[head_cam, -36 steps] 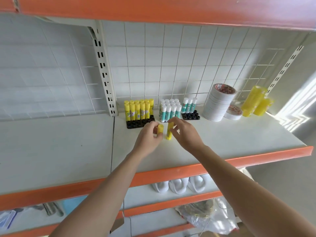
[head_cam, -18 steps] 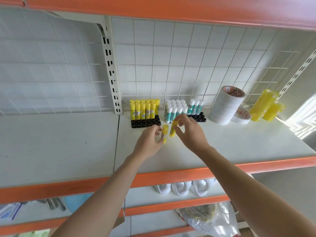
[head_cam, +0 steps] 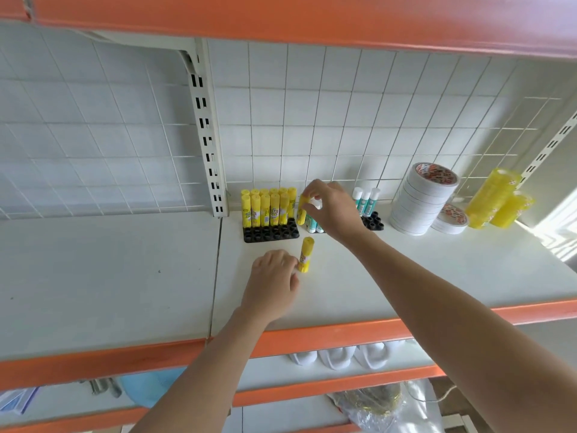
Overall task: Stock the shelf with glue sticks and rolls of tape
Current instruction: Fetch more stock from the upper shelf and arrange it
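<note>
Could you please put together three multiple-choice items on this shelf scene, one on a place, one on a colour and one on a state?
1. Where does the tall stack of white tape rolls stand?
A. Left of the yellow glue sticks
B. Right of the glue sticks, by the back grid
C. On the shelf below

2. What colour is the tray under the yellow glue sticks?
A. Black
B. Orange
C. White

3. What is the left hand doing?
A. Lying flat and empty
B. Holding a tape roll
C. Holding a yellow glue stick near its lower end

Answers: 1 B, the stack leans at the right by the wire grid. 2 A, its empty sockets show black. 3 C, the fingers close on the stick's lower end.
</note>
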{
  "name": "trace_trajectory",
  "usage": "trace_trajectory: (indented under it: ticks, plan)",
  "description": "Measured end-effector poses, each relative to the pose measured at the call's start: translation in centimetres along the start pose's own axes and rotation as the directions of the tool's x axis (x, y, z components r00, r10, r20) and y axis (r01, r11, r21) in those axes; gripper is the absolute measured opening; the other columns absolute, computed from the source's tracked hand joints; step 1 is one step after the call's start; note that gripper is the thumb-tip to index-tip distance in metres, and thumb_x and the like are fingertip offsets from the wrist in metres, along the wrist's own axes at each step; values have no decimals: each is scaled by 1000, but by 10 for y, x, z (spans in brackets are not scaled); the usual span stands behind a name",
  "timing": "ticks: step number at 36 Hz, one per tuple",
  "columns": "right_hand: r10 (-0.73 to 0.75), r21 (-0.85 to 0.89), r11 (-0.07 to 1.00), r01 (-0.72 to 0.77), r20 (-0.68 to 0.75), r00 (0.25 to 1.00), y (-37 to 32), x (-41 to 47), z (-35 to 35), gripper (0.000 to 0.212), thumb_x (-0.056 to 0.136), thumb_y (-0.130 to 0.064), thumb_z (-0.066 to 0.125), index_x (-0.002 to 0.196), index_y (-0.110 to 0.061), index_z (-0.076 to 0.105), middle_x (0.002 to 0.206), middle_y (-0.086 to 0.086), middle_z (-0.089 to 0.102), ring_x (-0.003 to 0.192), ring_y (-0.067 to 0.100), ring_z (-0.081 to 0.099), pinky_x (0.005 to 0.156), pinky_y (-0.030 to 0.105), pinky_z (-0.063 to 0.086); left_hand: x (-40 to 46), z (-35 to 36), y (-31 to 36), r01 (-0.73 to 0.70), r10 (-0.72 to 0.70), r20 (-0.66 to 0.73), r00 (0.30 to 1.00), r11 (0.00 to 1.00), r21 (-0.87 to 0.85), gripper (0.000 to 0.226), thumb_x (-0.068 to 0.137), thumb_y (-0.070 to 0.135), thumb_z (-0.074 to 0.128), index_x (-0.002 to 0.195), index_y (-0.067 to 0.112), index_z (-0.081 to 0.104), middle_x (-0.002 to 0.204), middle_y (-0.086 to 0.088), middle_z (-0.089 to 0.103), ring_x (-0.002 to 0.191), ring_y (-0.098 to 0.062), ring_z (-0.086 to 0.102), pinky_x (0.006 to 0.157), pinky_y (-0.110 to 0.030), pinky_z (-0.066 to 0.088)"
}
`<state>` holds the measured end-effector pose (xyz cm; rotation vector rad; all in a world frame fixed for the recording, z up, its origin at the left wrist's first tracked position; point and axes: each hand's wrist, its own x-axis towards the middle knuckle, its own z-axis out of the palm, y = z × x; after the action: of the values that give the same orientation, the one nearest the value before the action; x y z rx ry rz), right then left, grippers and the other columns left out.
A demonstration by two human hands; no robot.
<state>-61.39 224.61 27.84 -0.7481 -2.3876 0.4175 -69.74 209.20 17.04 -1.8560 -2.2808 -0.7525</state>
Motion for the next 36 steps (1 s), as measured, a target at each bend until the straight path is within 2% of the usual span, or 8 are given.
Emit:
trace_trajectory:
  ticks: [4,10,16,24,27,30,36]
  plan:
    - [2,-26,1000,-2,11,1000,0,11,12,14,88,-17,65,101,-12,63,94,-1,69,105,22,53,78,38,47,1,3,-1,-7,7,-34,999,1000,8,22,82,23,46,97,18,62,97,2,55,96,-22,54,84,-38,43]
    - [40,-82,996,-38,31,999,7,20,29,14,88,-18,63,101,-13,62,92,3,69,107,25,51,83,46,45,0,5,-3,-17,18,-69,997,1000,26,29,80,27,37,94,19,61,95,2,55,92,-22,55,80,-38,46]
    - [43,-114,993,-40,24,999,13,25,38,12,88,-19,62,99,-13,62,92,4,68,105,24,52,81,39,42,1,7,-3,-13,16,-89,996,999,32,27,80,26,39,93,19,61,93,3,54,91,-21,54,79,-36,45]
    - [28,-193,981,-19,41,999,17,28,41,14,91,-22,60,101,-13,63,93,5,68,108,24,51,83,37,36,1,5,-3,-17,20,-86,996,999,39,28,80,28,37,93,19,61,93,2,55,91,-21,54,78,-38,47]
    - [-5,-236,972,12,30,1000,16,29,41,16,94,-17,55,103,-9,67,96,9,68,110,31,51,81,39,37,1,6,-3,-17,21,-92,996,999,48,28,80,28,37,93,19,61,93,2,55,91,-22,55,78,-38,47]
    - [-106,-254,961,109,26,994,19,27,39,21,88,0,53,100,-7,70,105,6,69,107,35,53,77,42,39,1,7,-3,-17,21,-95,995,999,42,29,80,27,38,94,19,62,94,2,55,92,-21,54,79,-37,46]
    - [-140,-365,912,186,149,979,19,27,34,41,83,7,45,115,-9,65,116,3,65,113,30,47,85,40,37,2,8,-4,-11,15,-103,995,999,40,29,80,27,37,93,19,62,93,2,55,91,-21,54,78,-38,46]
